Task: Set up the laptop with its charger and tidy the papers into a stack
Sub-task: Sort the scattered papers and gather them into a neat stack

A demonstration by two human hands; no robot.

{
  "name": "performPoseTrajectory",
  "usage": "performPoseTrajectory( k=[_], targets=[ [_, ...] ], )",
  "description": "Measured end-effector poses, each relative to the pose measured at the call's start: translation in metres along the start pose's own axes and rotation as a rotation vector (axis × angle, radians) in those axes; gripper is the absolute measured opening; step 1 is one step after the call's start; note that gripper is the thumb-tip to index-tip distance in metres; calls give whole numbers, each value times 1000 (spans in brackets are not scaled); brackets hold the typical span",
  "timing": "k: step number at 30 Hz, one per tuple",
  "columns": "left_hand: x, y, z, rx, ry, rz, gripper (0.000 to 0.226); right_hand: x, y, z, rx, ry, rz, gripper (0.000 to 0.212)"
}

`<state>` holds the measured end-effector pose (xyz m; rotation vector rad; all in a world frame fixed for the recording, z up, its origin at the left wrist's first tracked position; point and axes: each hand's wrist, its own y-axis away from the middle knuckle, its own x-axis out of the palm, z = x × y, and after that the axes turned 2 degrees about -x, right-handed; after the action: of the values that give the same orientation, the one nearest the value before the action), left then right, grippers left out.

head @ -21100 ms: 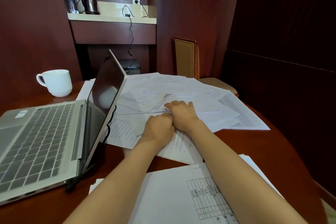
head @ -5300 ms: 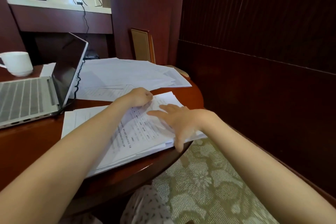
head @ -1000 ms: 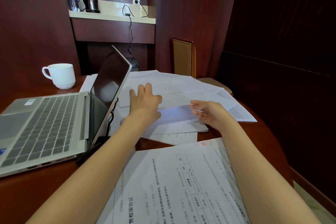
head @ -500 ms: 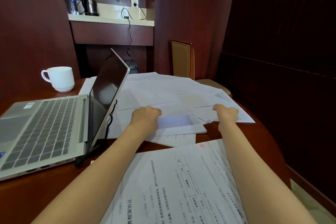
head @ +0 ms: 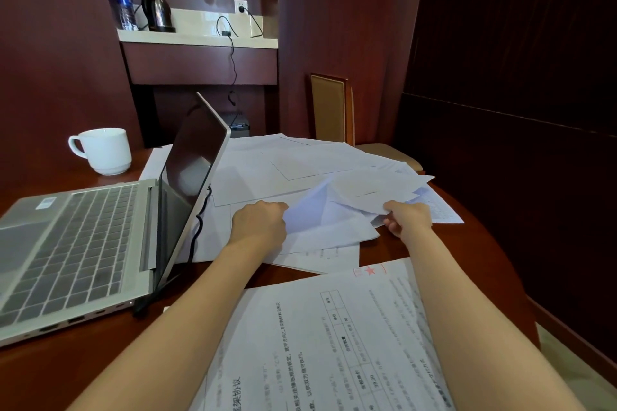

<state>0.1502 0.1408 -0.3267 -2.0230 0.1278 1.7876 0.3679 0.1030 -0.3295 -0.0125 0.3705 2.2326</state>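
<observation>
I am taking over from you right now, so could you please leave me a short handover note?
Hands: left hand and right hand each grip lifted loose white paper sheets.
Things: open silver laptop stands at left, black charger cable behind its lid; whether it is plugged in I cannot tell.
Done: a printed paper stack lies nearest.
Left: gather the scattered sheets onto it.

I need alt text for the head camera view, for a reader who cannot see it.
A person's left hand and right hand grip loose papers spread across a wooden table. An open laptop and a white mug stand to their left.
</observation>
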Motion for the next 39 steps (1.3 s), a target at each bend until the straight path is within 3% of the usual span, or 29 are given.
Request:
performPoseTrajectory(
  k=[7,10,13,16,20,24,27,31,34,36,39],
  targets=[
    [0,1,1,-42,58,-26,22,-4,5,2,-25,407,117,25],
    [0,0,0,-41,64,-31,22,-5,13,7,-191,538,35,32],
    [-2,0,0,-44,102,-39,26,-1,22,16,-302,376,28,32],
    [-5,1,-2,-52,135,-32,28,1,41,19,-157,206,271,28],
    [-17,4,-7,-58,231,-20,21,5,66,9,-103,298,525,24],
    [-23,12,-12,106,451,53,22,2,84,7,-112,280,647,24],
    [-24,21,-17,235,533,160,34,-2,96,9,-84,351,694,28],
    [-27,34,-18,263,704,326,27,-5,114,14,-74,419,712,28],
    [-35,41,-14,320,799,402,21,-3,129,18,-137,522,665,16],
    [-42,44,-14,355,797,386,25,-1,138,22,-185,541,664,25],
    [-55,45,-15,383,527,193,20,2,144,26,-305,557,657,29]
  ],
)
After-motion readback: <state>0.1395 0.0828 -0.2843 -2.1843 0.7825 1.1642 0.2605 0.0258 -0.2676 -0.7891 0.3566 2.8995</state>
